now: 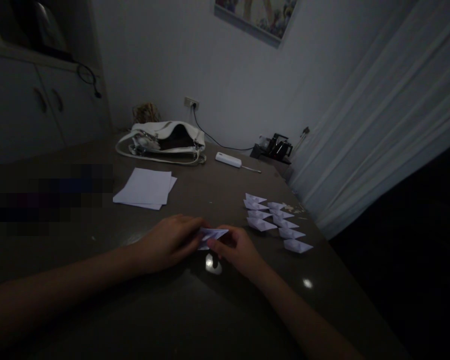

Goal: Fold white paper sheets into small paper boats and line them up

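Paper, folded, sits in closed pinches of left hand and right hand, boats at its two o'clock; light, even pressure should crease it crisply.

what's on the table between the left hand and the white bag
In the head view, the white paper sheets lie between the left hand and the white bag, with table showing on either side.
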{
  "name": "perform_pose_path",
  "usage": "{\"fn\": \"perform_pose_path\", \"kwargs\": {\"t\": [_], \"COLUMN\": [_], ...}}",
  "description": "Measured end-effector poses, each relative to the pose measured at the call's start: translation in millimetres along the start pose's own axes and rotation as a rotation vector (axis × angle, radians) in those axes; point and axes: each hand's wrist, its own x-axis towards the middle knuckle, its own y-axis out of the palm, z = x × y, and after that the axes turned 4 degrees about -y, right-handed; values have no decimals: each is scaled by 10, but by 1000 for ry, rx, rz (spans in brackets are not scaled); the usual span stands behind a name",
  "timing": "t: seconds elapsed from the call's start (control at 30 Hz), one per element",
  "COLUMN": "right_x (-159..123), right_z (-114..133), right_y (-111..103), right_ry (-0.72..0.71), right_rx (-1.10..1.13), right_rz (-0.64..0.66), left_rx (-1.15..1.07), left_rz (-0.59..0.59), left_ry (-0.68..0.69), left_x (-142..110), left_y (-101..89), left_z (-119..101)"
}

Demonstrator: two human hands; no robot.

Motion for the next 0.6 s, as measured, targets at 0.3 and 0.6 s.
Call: {"fn": "perform_pose_path", "kwargs": {"t": [0.3,0.6], "right_x": [-6,18], "right_z": [9,-30], "right_y": [-16,-69], "right_ry": [-9,2], "right_rx": [-72,-36], "right_rz": [38,38], "left_rx": [-160,-281], "left_rz": [68,70], "left_ry": [-154,-235], "left_x": [46,77], "left_y": [30,35], "left_z": [42,22]}}
